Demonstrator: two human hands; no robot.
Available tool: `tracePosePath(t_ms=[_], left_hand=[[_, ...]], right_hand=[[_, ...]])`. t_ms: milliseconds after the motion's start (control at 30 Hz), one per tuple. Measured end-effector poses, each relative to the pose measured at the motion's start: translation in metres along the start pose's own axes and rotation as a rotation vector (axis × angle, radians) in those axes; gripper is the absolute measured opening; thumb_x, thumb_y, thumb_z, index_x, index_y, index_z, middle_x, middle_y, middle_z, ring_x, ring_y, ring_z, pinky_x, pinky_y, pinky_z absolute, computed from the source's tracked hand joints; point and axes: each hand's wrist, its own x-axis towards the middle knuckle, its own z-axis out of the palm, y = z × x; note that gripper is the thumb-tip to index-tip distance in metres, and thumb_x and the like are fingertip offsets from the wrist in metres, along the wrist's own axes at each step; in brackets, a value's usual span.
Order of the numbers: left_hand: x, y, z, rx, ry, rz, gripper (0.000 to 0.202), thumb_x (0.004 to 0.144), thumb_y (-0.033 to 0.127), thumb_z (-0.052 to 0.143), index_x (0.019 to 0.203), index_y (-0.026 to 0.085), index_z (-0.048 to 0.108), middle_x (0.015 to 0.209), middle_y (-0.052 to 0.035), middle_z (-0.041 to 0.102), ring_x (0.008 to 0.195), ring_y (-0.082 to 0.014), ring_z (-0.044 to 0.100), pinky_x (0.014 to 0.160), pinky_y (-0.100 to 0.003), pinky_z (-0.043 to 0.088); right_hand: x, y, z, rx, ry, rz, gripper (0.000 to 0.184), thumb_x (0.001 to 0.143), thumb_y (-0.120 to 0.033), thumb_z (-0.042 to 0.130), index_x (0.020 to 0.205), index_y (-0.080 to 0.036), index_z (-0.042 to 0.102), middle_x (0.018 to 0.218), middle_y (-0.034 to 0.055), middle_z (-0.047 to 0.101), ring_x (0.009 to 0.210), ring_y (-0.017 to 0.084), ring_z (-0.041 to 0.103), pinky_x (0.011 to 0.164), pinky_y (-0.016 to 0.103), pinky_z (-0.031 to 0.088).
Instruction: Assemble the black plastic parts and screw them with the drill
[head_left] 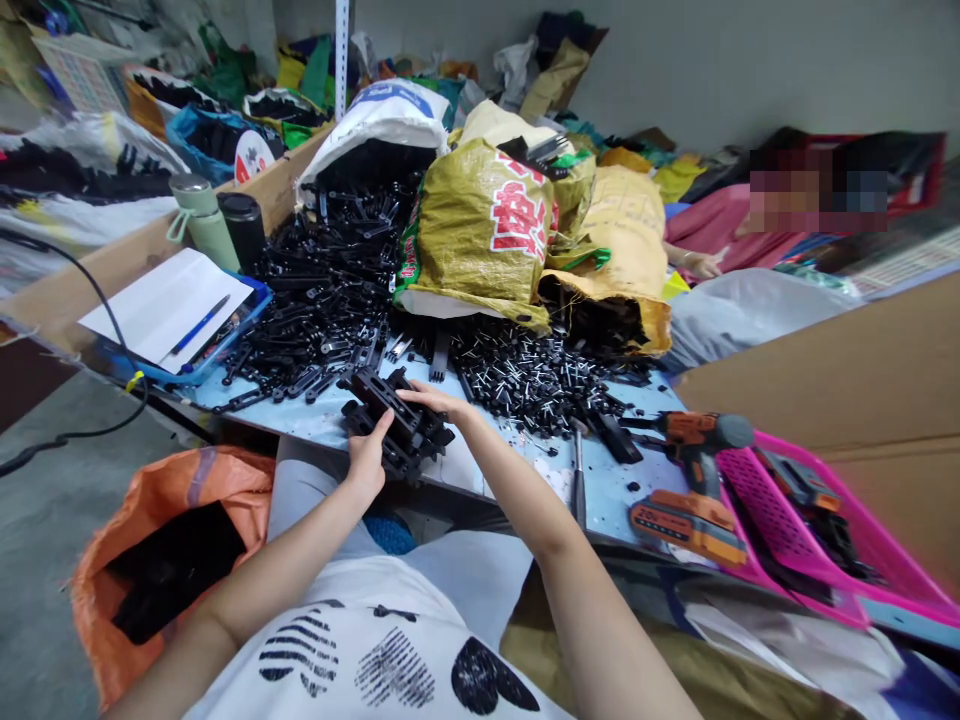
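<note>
Between my two hands, over the table's front edge, is a bundle of black plastic parts (397,425). My left hand (369,450) grips its near left side, thumb laid along the top. From the right, my right hand (435,400) holds the bundle, its fingers over the upper side. Behind it spreads a heap of black slotted plastic arms (322,290). A pile of small black pieces with silver pins (532,380) lies to the right of that. The exact kind of the held parts is hard to make out.
An orange power drill (697,480) and a hammer (578,475) lie right, beside a pink basket (795,520). Woven sacks (480,230) stand behind. A blue tray (259,300) with paper and bottles is left; an orange sack (172,480) sits below. Another person (720,230) is across.
</note>
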Motion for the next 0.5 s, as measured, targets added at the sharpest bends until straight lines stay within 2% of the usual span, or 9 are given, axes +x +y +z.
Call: tracePosePath(t_ms=[100, 200, 300, 367, 433, 467, 500], left_hand=[[-0.018, 0.004, -0.026, 0.023, -0.035, 0.113, 0.047, 0.059, 0.024, 0.082, 0.101, 0.020, 0.062, 0.100, -0.0051, 0.070, 0.095, -0.0207, 0.066, 0.086, -0.034, 0.053], [-0.039, 0.022, -0.077, 0.053, 0.007, 0.160, 0.043, 0.062, 0.027, 0.079, 0.101, 0.024, 0.062, 0.102, -0.0026, 0.069, 0.098, -0.0211, 0.065, 0.087, -0.034, 0.052], [-0.065, 0.050, -0.146, 0.037, 0.211, 0.121, 0.037, 0.067, 0.033, 0.073, 0.102, 0.028, 0.062, 0.103, -0.0008, 0.069, 0.098, -0.0227, 0.064, 0.084, -0.036, 0.053], [-0.080, 0.069, -0.194, 0.022, 0.355, 0.046, 0.034, 0.071, 0.038, 0.069, 0.103, 0.028, 0.063, 0.102, -0.0006, 0.070, 0.098, -0.0241, 0.065, 0.082, -0.039, 0.054], [-0.088, 0.086, -0.241, 0.038, 0.438, -0.094, 0.035, 0.075, 0.047, 0.062, 0.102, 0.026, 0.064, 0.096, -0.0034, 0.071, 0.094, -0.0276, 0.066, 0.077, -0.043, 0.055], [-0.088, 0.092, -0.264, 0.058, 0.447, -0.189, 0.039, 0.075, 0.053, 0.059, 0.101, 0.025, 0.065, 0.091, -0.0055, 0.071, 0.091, -0.0299, 0.066, 0.074, -0.046, 0.055], [-0.085, 0.098, -0.286, 0.100, 0.464, -0.286, 0.042, 0.074, 0.057, 0.057, 0.095, 0.022, 0.066, 0.086, -0.0078, 0.071, 0.088, -0.0319, 0.067, 0.070, -0.048, 0.055]], right_hand=[[-0.024, -0.010, 0.024, 0.073, -0.013, -0.138, 0.066, 0.062, -0.056, 0.073, 0.113, -0.018, 0.056, 0.109, 0.0042, 0.063, 0.100, 0.020, 0.059, 0.091, 0.035, 0.047], [-0.032, -0.028, 0.071, 0.013, -0.017, -0.262, 0.079, 0.056, -0.046, 0.081, 0.125, -0.020, 0.050, 0.124, 0.0062, 0.056, 0.113, 0.022, 0.053, 0.101, 0.037, 0.040], [-0.022, -0.040, 0.149, 0.044, -0.219, -0.299, 0.078, 0.056, -0.047, 0.081, 0.124, -0.021, 0.053, 0.120, 0.0047, 0.059, 0.112, 0.022, 0.053, 0.099, 0.035, 0.043], [-0.013, -0.040, 0.210, 0.099, -0.440, -0.220, 0.067, 0.059, -0.052, 0.077, 0.115, -0.022, 0.059, 0.108, 0.0024, 0.064, 0.102, 0.021, 0.059, 0.091, 0.033, 0.048], [-0.003, -0.037, 0.266, 0.126, -0.652, -0.067, 0.056, 0.062, -0.057, 0.073, 0.104, -0.021, 0.064, 0.094, 0.0009, 0.068, 0.089, 0.019, 0.063, 0.081, 0.032, 0.052], [0.002, -0.035, 0.290, 0.111, -0.717, -0.006, 0.052, 0.062, -0.058, 0.072, 0.095, -0.019, 0.067, 0.086, 0.0014, 0.068, 0.084, 0.019, 0.064, 0.077, 0.032, 0.052], [0.006, -0.033, 0.309, 0.091, -0.726, 0.027, 0.049, 0.061, -0.059, 0.072, 0.086, -0.017, 0.068, 0.077, 0.0017, 0.068, 0.080, 0.021, 0.064, 0.073, 0.032, 0.052]])
